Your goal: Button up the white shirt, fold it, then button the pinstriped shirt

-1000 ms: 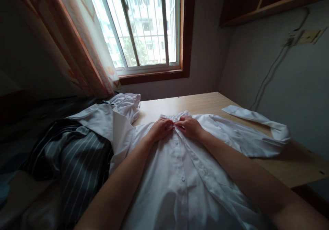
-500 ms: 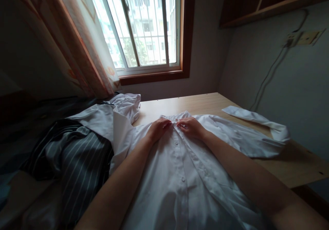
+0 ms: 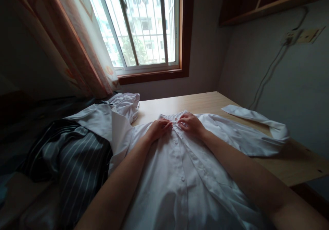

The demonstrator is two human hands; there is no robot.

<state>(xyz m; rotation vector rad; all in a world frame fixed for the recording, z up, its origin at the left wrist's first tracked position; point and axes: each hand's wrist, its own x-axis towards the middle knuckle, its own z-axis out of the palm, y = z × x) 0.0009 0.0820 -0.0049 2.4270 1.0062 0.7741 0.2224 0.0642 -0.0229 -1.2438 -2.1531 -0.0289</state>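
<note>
A white button-up shirt (image 3: 159, 175) lies spread front side up, its collar (image 3: 168, 116) pointing toward the window. Just below the collar my left hand (image 3: 159, 128) pinches the front edge of the shirt. Close beside it, my right hand (image 3: 192, 124) has its fingertips closed on the opposite front edge. The fingers of both hands nearly meet, and whatever button lies between them is too small to make out. Lower down, buttons show on one front band, while the other front panel lies folded outward to the right. One sleeve (image 3: 277, 134) bends back on itself at the right.
The shirt rests on a light wooden table (image 3: 205, 101). At the left are a dark striped cloth (image 3: 82, 161) and another crumpled white garment (image 3: 128, 103). A curtain (image 3: 84, 52) hangs by the barred window (image 3: 144, 28). A cable (image 3: 267, 72) runs down the right wall below a shelf (image 3: 272, 9).
My right hand has lifted slightly and its fingers are more bent at the shirt's front edge. My left hand stays almost in place. The view has shifted a little.
</note>
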